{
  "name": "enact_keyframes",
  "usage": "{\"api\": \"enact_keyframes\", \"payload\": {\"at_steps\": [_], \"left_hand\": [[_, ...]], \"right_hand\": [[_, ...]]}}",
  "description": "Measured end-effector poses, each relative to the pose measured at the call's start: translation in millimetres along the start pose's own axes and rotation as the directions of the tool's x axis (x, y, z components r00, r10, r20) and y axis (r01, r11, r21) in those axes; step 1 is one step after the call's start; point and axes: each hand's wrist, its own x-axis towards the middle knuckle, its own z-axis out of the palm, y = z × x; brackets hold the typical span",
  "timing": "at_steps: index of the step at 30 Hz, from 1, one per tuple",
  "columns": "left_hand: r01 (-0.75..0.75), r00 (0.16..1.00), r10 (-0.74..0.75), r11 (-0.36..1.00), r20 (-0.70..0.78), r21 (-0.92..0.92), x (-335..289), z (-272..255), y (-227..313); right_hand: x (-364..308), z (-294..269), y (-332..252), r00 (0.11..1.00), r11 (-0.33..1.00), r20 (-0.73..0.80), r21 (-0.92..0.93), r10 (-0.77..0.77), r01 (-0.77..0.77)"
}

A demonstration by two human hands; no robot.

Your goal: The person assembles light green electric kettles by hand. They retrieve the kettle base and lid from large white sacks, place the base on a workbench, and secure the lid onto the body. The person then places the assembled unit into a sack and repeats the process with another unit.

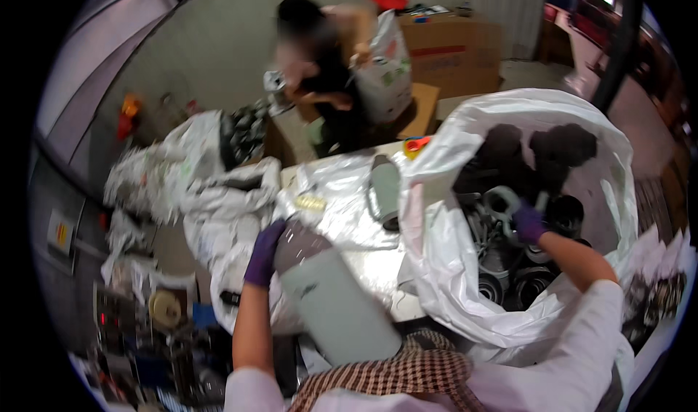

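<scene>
My left hand point(264, 254), in a purple glove, grips the upper end of a large grey-green plastic housing point(338, 306). That end is rounded and brownish, and looks see-through. The housing leans with its lower end against my checked apron. My right hand point(529, 223), also gloved in purple, reaches into a big white sack point(458, 270). Its fingers close on a light grey ring-shaped part point(499, 200); the fingertips are partly hidden. Around it in the sack lie several black round parts point(533, 287) and dark bulky pieces point(560, 150).
A white table point(411, 263) carries clear plastic wrap and a smaller grey-green piece point(386, 186). An orange tape roll point(416, 145) lies at its far edge. Beyond stands a person point(331, 85) beside a large cardboard box point(454, 56). White sacks point(225, 212) crowd the left.
</scene>
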Motion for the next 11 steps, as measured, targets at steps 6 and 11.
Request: {"api": "enact_keyframes", "payload": {"at_steps": [6,11], "left_hand": [[-0.187,0.953,0.192,0.981,0.233,-0.046,6.1,77.5,95.6],[-0.523,0.765,0.558,0.83,0.322,-0.196,-10.4,95.2,147.6]], "right_hand": [[-14.1,-246.4,-27.9,0.526,0.43,-0.785,0.619,0.327,0.657],[-79.6,-332.2,-221.6,0.921,-0.493,-0.312,0.778,0.232,0.388]]}}
